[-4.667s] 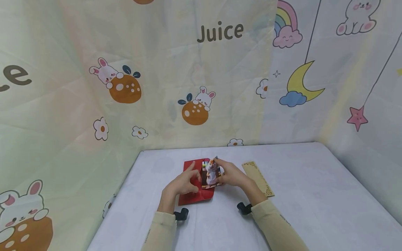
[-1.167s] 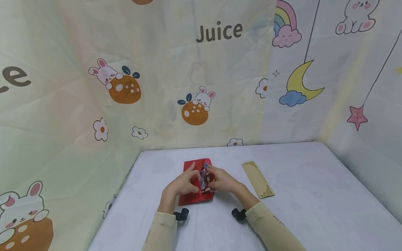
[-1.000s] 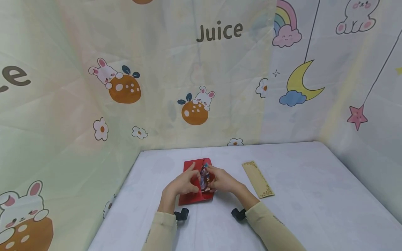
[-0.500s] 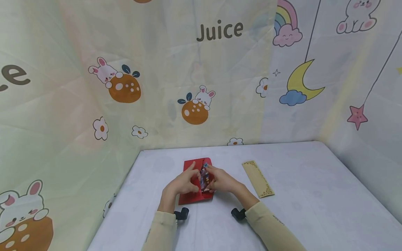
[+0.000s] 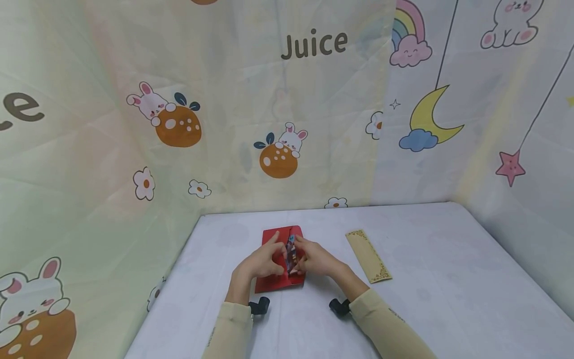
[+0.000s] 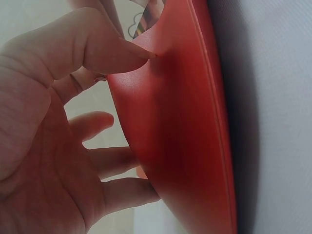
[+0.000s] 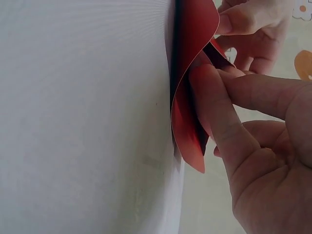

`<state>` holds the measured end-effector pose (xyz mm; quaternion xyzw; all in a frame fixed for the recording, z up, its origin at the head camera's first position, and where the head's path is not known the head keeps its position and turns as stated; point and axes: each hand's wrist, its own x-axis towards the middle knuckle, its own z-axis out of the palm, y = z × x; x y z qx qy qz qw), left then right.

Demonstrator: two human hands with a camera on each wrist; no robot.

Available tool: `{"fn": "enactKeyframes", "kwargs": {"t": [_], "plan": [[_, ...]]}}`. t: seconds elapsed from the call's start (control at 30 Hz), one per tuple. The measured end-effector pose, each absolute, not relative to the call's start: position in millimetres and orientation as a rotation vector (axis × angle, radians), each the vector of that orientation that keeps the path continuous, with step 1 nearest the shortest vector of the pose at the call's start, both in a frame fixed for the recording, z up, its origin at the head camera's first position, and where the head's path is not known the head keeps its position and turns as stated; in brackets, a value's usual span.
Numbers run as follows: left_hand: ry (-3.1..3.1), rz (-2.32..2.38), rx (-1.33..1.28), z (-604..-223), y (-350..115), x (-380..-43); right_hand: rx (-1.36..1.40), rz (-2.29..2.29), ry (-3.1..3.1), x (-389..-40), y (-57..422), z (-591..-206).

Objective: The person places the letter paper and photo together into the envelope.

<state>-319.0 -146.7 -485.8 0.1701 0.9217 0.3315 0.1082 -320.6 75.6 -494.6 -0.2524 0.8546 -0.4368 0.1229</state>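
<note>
A red paper envelope (image 5: 271, 285) lies on the table, its opening towards the right. Printed picture cards (image 5: 291, 254) show as a narrow strip at that opening, the rest of them inside or behind fingers. My left hand (image 5: 262, 260) pinches the envelope's edge; in the left wrist view its thumb presses the bowed red paper (image 6: 175, 107). From the other side my right hand (image 5: 319, 257) pinches the cards by their right edge. The right wrist view has the right hand's fingertips (image 7: 204, 80) at the gap between the curled red flaps.
A beige strip with gold ornate ends (image 5: 367, 257) lies right of the right forearm. The white-covered table (image 5: 430, 279) meets a cartoon-printed cloth (image 5: 233, 164) at the back and sides. Small black devices (image 5: 260, 306) sit on both wrists.
Several seconds ago a picture of a white figure stood mostly outside the envelope; now a different, narrower picture strip shows. The right hand has shifted left, and the strip narrows slightly. The left hand stays.
</note>
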Motion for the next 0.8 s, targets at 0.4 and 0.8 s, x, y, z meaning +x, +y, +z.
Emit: {"fn": "enactKeyframes", "kwargs": {"t": [0.4,0.8], "plan": [[2.709,0.984,0.494,-486.0,-146.9,-319.4,-0.720,-1.263,2.500,-320.5,73.3,-496.0],[2.712,0.973,0.494,-485.5,-147.5,-319.3,-0.721,-1.285,2.430,-320.7,70.9,-500.4]]}}
